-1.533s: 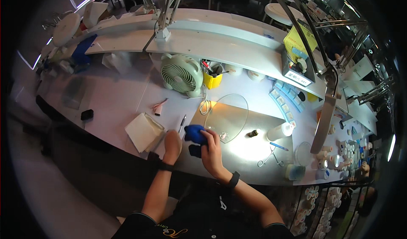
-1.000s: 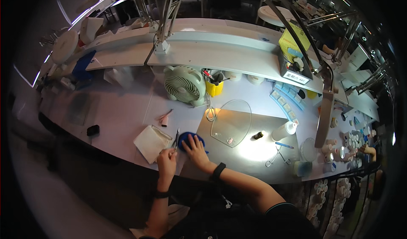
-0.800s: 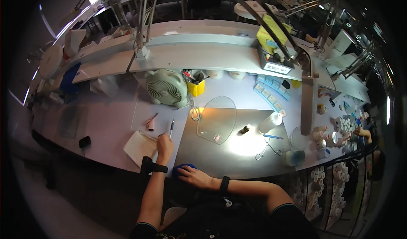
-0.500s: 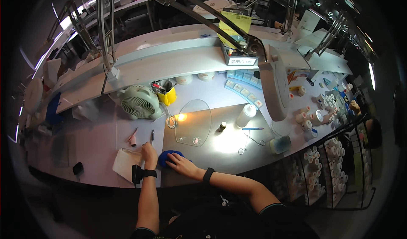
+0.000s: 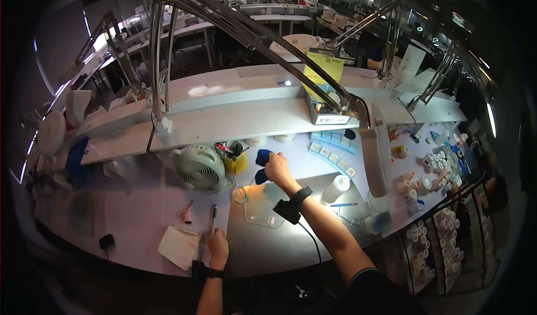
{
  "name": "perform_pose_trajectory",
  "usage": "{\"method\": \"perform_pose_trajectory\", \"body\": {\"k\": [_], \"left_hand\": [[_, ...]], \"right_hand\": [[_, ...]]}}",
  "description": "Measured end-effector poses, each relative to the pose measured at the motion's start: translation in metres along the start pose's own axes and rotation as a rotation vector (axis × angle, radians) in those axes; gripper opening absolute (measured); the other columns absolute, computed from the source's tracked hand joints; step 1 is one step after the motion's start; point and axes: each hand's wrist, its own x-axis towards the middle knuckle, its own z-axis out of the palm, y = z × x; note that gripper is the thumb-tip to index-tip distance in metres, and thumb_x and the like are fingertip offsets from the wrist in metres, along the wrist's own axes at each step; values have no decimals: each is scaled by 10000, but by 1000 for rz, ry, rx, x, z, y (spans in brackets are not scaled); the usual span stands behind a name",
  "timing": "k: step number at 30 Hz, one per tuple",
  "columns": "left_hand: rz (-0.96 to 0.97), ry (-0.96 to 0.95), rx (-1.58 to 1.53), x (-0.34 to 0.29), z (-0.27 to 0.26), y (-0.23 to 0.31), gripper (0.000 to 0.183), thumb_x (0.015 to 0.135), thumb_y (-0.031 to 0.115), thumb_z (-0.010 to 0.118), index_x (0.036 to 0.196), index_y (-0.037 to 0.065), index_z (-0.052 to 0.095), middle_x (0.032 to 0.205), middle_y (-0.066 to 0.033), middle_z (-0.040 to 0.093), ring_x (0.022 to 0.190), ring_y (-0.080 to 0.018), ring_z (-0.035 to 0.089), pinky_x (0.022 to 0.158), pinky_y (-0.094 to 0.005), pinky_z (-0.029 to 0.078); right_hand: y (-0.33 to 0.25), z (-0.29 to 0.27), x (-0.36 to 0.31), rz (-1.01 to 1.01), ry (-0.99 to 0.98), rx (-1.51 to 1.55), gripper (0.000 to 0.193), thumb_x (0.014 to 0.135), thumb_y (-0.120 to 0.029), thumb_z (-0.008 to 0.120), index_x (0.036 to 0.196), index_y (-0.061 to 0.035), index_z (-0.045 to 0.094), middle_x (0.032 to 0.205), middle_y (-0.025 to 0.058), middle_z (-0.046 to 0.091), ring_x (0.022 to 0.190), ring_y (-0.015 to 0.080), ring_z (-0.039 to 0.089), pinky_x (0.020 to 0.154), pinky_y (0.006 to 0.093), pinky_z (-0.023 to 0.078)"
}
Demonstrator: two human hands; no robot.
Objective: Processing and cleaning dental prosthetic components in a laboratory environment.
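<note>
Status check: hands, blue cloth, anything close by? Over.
Right hand holding blue cloth. Left hand at the pen, grip unclear. Yellow pot and fan left of the cloth.

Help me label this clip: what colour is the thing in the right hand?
The thing in the right hand is blue; the head view shows it.

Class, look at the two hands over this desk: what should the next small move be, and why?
Probably the right hand should set the blue cloth down beside the yellow cup: it holds the cloth there, past the far edge of the metal sheet, while the left hand is at the pen.
</note>
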Motion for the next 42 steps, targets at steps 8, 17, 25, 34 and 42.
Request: {"method": "perform_pose_trajectory", "body": {"k": [8,17,25,34,42], "left_hand": [[0,103,54,-25,2,-5,110,700,18,576,809,-1,577,870,-128,540,869,-343,484,789,-415,394],[72,177,-4,9,-3,48,243,719,54,614,944,-26,572,986,-154,510,952,-328,457,832,-420,376],[-74,39,-196,60,53,76,379,725,170,653,1087,81,584,870,-145,510,893,-306,474,781,-390,395],[-210,90,82,13,51,77,413,671,209,695,1070,146,610,883,-138,503,857,-305,472,770,-396,371],[-337,99,55,-81,12,75,432,609,201,741,1007,109,598,815,-108,506,813,-279,480,719,-397,357]], "right_hand": [[80,104,84,119,-232,-237,489,725,-93,559,1180,24,424,1224,201,336,1074,365,399,831,466,424],[38,125,67,108,-202,-270,261,750,-75,509,992,2,567,1147,161,392,1022,369,428,767,448,473],[76,108,89,-8,-287,-35,286,733,-61,477,971,-87,633,991,174,586,932,387,521,844,396,438],[44,108,55,-348,-300,-221,450,752,-62,479,1195,-140,486,1210,166,420,1029,368,463,857,428,421],[58,121,72,-85,-164,-608,226,788,-182,503,983,-122,600,1095,108,481,982,333,484,768,402,441]]}}
